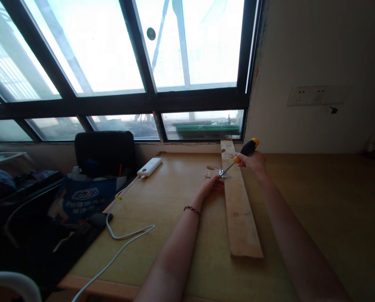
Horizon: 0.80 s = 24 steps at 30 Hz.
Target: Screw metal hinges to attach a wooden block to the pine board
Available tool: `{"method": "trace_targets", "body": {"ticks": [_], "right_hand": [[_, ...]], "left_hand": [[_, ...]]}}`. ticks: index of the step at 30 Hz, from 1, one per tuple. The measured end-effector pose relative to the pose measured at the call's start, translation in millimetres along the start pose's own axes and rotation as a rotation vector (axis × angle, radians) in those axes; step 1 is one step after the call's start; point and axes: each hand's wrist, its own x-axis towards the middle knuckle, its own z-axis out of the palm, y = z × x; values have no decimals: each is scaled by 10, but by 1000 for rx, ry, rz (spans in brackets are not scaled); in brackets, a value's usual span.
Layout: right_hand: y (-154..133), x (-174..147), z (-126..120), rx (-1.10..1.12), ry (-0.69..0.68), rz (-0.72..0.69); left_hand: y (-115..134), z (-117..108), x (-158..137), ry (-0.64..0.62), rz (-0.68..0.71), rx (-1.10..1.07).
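A long wooden board (pixel 241 218) lies lengthwise on the table, its far end close to the window. At its left edge sits a small metal hinge (pixel 222 173), with a small piece of wood (pixel 210 171) beside it. My left hand (pixel 213 184) is closed at the hinge, thumb near its corner and fingers against the board's edge; the exact grip is partly hidden. Slanting down to the hinge is a screwdriver (pixel 248 147) with a black and yellow handle. My right hand (pixel 253 162) grips it near the yellow collar, tip on the hinge.
A white power bank (pixel 149 167) lies on the wooden table (pixel 181 197), its white cable (pixel 124 247) trailing over the front edge. Left of the table stand a black chair (pixel 104 151) and a blue bag (pixel 83 197). Windows and a wall border the far side.
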Motion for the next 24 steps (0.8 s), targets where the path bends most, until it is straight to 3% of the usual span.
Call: {"method": "trace_targets", "body": {"ticks": [5, 12, 17, 24], "right_hand": [[-71, -39, -3, -5, -32, -5], [-214, -149, -28, 227, -245, 3], [-277, -181, -72, 325, -367, 31], [-256, -181, 11, -60, -106, -66]], "left_hand": [[-20, 3, -7, 0, 10, -6], [-12, 11, -11, 20, -27, -104], [8, 29, -33, 14, 15, -25], [-26, 6, -3, 16, 27, -42]]}}
